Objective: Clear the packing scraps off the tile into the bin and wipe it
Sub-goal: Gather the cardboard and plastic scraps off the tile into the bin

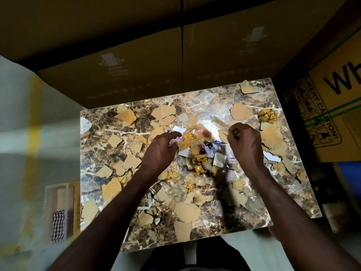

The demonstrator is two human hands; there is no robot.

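Torn cardboard and foil scraps [195, 147] heaped mid-tile [93, 122] between curled left hand [159, 151] and right hand [245, 145], seemingly pinching one.

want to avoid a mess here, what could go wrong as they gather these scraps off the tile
The cardboard piece at the tile's far right corner and the gold foil ball near its right edge could be knocked off and missed. Thin clear plastic film blends into the marble pattern and may be left behind. No bin is in view, so loose handfuls from the central pile may spill while carried.
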